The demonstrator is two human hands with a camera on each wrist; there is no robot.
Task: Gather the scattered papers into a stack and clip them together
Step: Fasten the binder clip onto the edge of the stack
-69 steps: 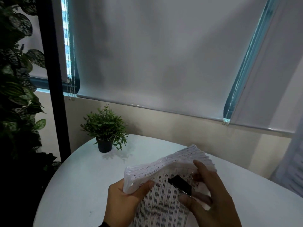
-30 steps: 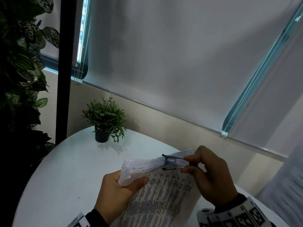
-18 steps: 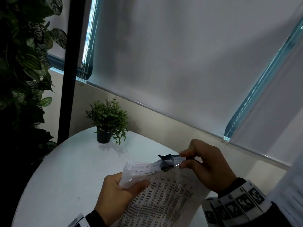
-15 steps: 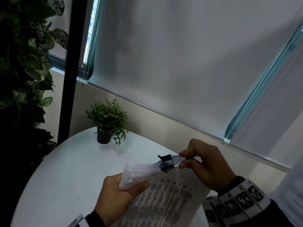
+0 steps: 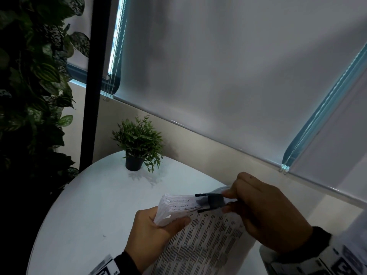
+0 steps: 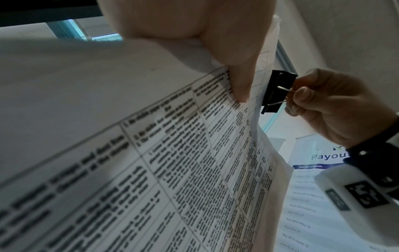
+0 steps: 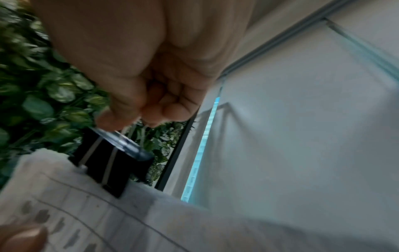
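A thick stack of printed papers (image 5: 200, 249) is held tilted above the round white table (image 5: 89, 205). My left hand (image 5: 158, 225) grips the stack's upper left corner, thumb (image 6: 237, 76) on the printed top sheet. A black binder clip (image 5: 215, 201) sits at the stack's top edge with its jaws spread over the sheets. My right hand (image 5: 230, 202) pinches the clip's two wire handles together. The left wrist view shows the clip (image 6: 277, 92) against the paper edge. In the right wrist view the clip (image 7: 112, 163) overlaps the papers (image 7: 108, 213).
A small potted plant (image 5: 137, 147) stands at the table's far side. A leafy plant wall (image 5: 29, 76) and a black post (image 5: 93, 76) are at the left. Roller blinds (image 5: 218, 66) cover the windows behind. A printed poster (image 6: 302, 196) hangs beyond the papers.
My right hand lifted the clip off the top sheet, brought it to the stack's top edge and squeezed its handles. The jaws now spread wider over the edge. My left hand kept its grip.
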